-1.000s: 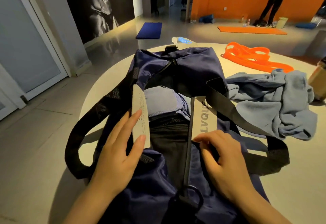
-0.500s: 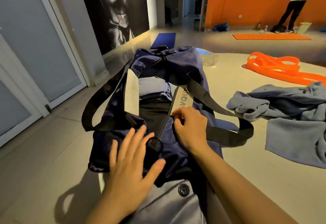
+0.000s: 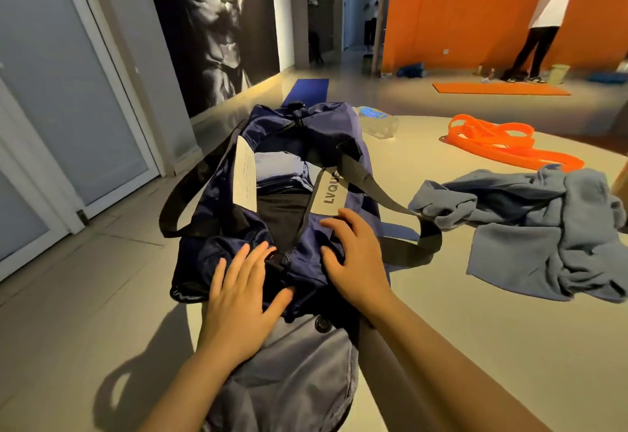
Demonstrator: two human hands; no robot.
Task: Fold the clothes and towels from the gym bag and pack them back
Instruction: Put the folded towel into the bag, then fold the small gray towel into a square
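Observation:
A navy gym bag (image 3: 326,132) lies on a round beige table (image 3: 475,295), its zip open along the top. Inside it I see a folded blue cloth (image 3: 275,168) above a black item (image 3: 280,207). My left hand (image 3: 243,299) rests flat, fingers spread, on the bag's near end beside the zip ring (image 3: 280,258). My right hand (image 3: 353,255) presses on the bag's right side just below the grey logo patch (image 3: 331,193), fingers slightly bent. A crumpled blue-grey towel (image 3: 530,227) lies unfolded on the table to the right.
Orange resistance bands (image 3: 503,144) and a plastic water bottle (image 3: 377,122) lie at the table's far side. A black strap (image 3: 384,200) runs from the bag toward the towel. A grey garment (image 3: 292,370) hangs below the bag. A person stands far right by the orange wall.
Both hands slid from the bag's opening down to its near end. My right hand has spread out from gripping the zip edge. The view has pulled back and tilted up.

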